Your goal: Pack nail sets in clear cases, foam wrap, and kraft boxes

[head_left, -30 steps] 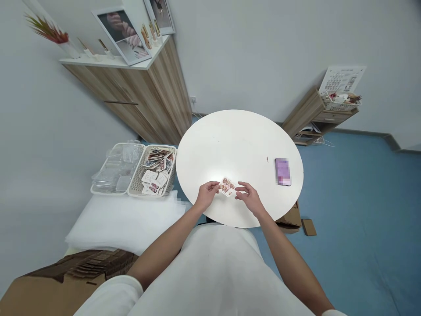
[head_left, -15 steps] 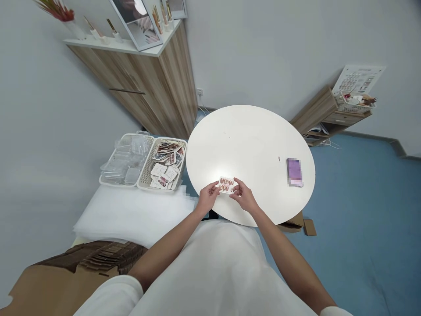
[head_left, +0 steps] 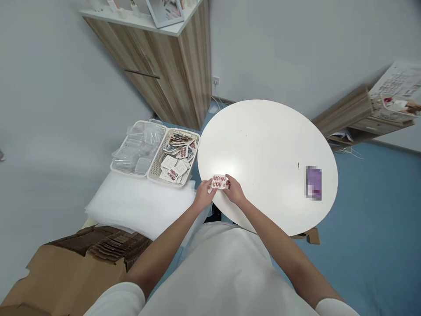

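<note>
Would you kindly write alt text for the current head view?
A person's left hand and right hand hold a card with rows of reddish ovals over the near edge of a white table. Left of the table, one white basket holds clear plastic containers and a second basket holds a pile of cards. A pixelated purple item lies on the table.

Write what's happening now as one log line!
left hand: holds press-on nail card, left edge | right hand: holds right edge | round white table: beneath card | white basket: more cards, beside table
</note>
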`<state>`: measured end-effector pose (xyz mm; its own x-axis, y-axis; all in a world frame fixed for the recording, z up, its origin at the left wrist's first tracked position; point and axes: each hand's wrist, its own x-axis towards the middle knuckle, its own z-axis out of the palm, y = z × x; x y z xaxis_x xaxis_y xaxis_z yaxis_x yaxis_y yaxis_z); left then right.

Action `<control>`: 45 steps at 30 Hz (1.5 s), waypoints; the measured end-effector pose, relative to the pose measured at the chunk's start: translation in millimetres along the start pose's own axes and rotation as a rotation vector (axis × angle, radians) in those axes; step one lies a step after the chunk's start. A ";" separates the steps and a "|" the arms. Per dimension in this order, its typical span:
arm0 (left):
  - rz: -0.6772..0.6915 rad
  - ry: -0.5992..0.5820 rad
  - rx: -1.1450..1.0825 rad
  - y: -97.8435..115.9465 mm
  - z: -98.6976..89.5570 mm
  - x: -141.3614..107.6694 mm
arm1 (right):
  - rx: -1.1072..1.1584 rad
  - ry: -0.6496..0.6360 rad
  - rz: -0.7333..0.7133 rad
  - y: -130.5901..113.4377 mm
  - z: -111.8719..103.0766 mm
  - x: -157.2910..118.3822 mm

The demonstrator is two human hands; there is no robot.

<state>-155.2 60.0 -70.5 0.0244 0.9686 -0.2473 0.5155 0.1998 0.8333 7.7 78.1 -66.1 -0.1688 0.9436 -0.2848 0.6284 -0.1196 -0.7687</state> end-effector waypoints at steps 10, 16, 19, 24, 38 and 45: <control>-0.056 -0.068 0.090 -17.2 9.8 9.2 | -0.111 -0.057 0.082 16.9 23.6 12.4; -0.103 -0.042 0.056 -13.2 7.3 0.3 | 0.099 -0.005 0.158 17.4 27.6 -5.4; -0.145 -0.042 -0.012 -11.5 6.8 -3.2 | 0.300 0.033 0.201 16.3 31.8 -18.5; -0.139 -0.031 -0.041 -10.1 8.1 -2.3 | 0.505 0.042 0.227 8.0 38.3 -23.5; -0.105 0.057 -0.063 -18.7 -14.1 42.6 | 0.541 0.058 0.146 -9.6 51.9 26.5; -0.083 0.064 -0.104 -23.1 -14.1 44.6 | 0.489 0.064 0.131 -10.9 52.6 28.0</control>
<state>-178.1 100.7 -93.9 -0.0707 0.9550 -0.2879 0.4220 0.2902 0.8589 -43.8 89.5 -95.8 -0.0561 0.9260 -0.3734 0.2099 -0.3547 -0.9111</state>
